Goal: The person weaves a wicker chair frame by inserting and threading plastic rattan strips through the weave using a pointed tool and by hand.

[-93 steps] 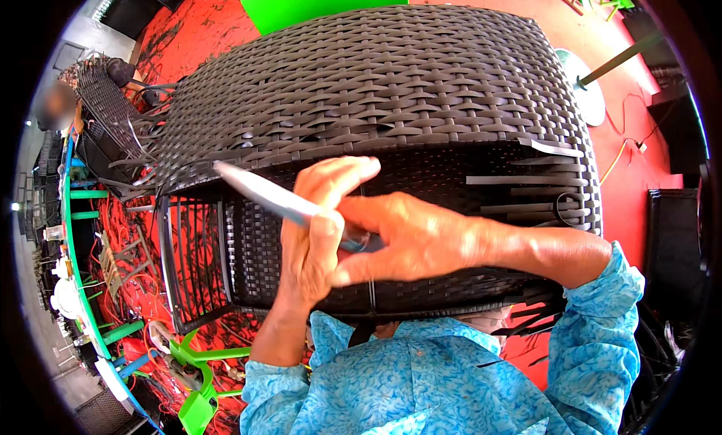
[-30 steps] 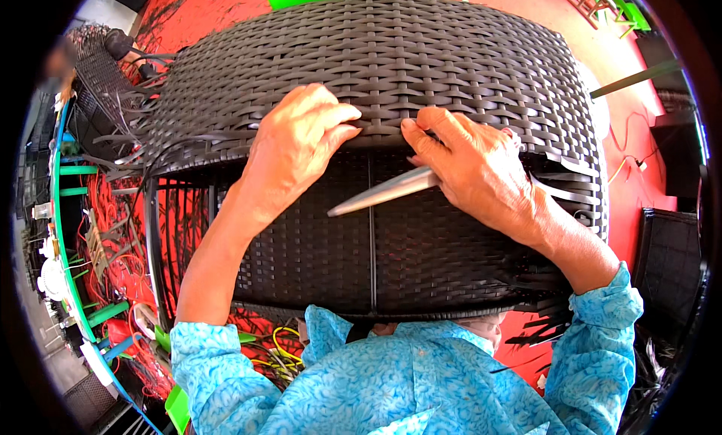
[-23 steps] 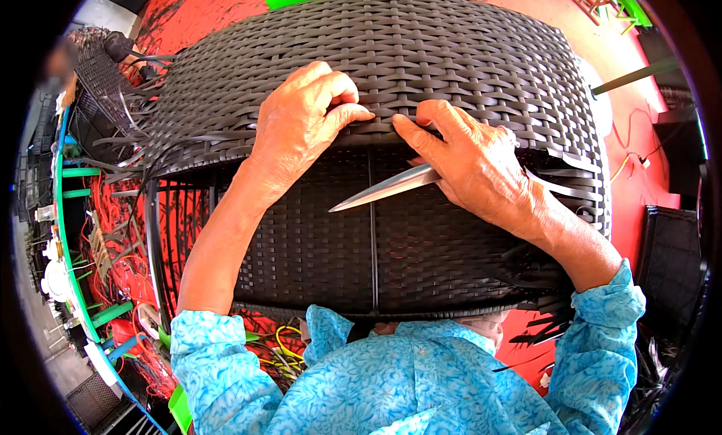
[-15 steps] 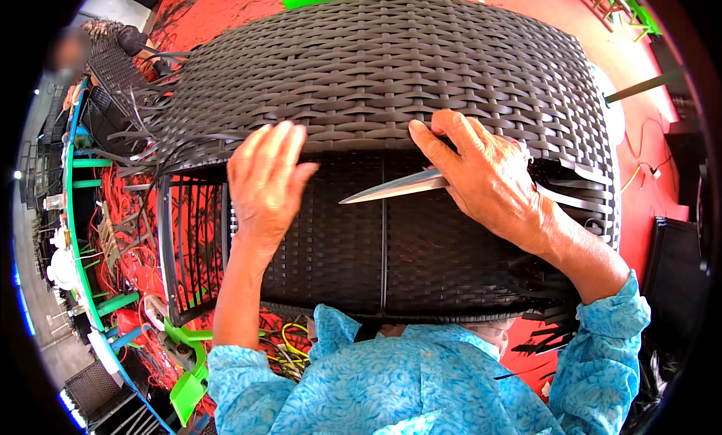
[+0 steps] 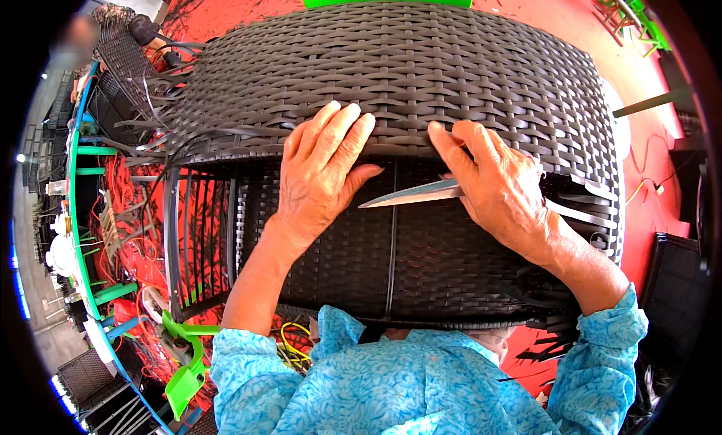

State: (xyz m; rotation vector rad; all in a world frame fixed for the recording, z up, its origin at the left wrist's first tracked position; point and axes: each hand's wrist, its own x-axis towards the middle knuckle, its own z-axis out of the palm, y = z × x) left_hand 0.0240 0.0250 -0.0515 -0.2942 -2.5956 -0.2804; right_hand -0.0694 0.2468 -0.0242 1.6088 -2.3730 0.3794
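A: From the head camera, the big dark woven wicker piece (image 5: 421,66) filled the frame, resting against the person's front, its weave curving over a top edge and down the near face.

B: And the left hand (image 5: 320,175)?

A: It lay flat on that edge, fingers spread and stretched up over the rim, palm pressed on the near face. It held nothing that I could see.

B: The right hand (image 5: 500,183)?

A: It was closed around the handle end of a pointed metal tool (image 5: 410,195), the blade lying across the weave with its tip aimed at the left hand's thumb. The index finger reached up to the rim strands.

B: So which step was that?

A: I judged it as work on the rim weave: one hand bracing the panel, the other feeling the strands with the tool at the ready. The next move would call for the tip to be worked under one strand, well clear of the bracing thumb.

B: Anything else around?

A: Loose strand ends (image 5: 568,208) stuck out at the right side, the unwoven frame bars (image 5: 197,232) showed on the left, and the floor (image 5: 677,127) below was red.
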